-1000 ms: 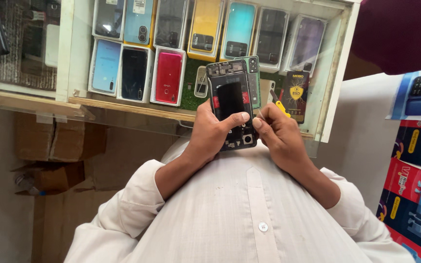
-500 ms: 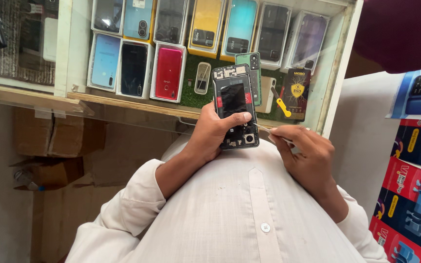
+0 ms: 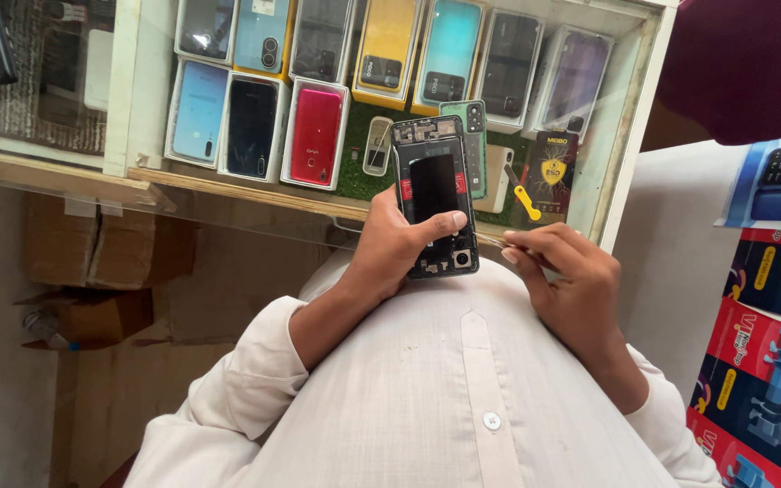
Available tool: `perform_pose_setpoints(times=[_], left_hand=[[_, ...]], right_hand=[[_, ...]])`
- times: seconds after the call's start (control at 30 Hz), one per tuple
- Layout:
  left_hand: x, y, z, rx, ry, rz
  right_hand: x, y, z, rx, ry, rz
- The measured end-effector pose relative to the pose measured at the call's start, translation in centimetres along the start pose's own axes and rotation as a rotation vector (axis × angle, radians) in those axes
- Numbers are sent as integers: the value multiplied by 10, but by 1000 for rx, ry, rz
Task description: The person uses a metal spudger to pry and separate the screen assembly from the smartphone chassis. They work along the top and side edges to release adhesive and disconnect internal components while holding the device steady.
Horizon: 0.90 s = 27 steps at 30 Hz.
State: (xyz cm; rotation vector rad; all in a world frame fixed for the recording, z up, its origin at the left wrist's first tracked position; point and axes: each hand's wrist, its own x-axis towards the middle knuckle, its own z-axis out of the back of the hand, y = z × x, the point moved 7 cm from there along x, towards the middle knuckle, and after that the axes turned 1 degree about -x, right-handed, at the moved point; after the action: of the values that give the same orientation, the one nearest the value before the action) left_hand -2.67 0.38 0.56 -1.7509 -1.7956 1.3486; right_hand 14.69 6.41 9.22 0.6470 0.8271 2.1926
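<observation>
My left hand grips an opened phone with its back cover off, held upright above my white shirt; the thumb lies across its dark battery and the circuit board shows at top and bottom. My right hand sits just right of the phone's lower corner, fingers pinched on a thin metal tool whose tip points toward the phone. The tool is mostly hidden by my fingers.
A glass display case ahead holds several boxed phones in blue, red, yellow and teal on green matting. Cardboard boxes lie on the floor at left. Colourful phone cartons stack at right beside a white surface.
My right hand has pulled away from the phone's lower edge to the right and down. The phone has shifted slightly up and left in my left hand's grip.
</observation>
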Motion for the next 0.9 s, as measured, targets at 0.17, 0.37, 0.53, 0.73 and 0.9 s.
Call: perform_pose_setpoints(times=[0.17, 0.37, 0.53, 0.73, 0.9], left_hand=[[1, -3, 1, 35, -8, 2], [0, -8, 1, 137, 3, -49], [-3, -15, 5, 164, -8, -112], [-5, -16, 4, 99, 32, -135], [-7, -15, 0, 119, 15, -184]], right_hand=[[0, -17, -13, 160, 106, -173], [0, -22, -18, 203, 118, -214], [4, -10, -15, 109, 98, -97], [9, -6, -21, 99, 100, -87], [8, -6, -22, 96, 113, -88]])
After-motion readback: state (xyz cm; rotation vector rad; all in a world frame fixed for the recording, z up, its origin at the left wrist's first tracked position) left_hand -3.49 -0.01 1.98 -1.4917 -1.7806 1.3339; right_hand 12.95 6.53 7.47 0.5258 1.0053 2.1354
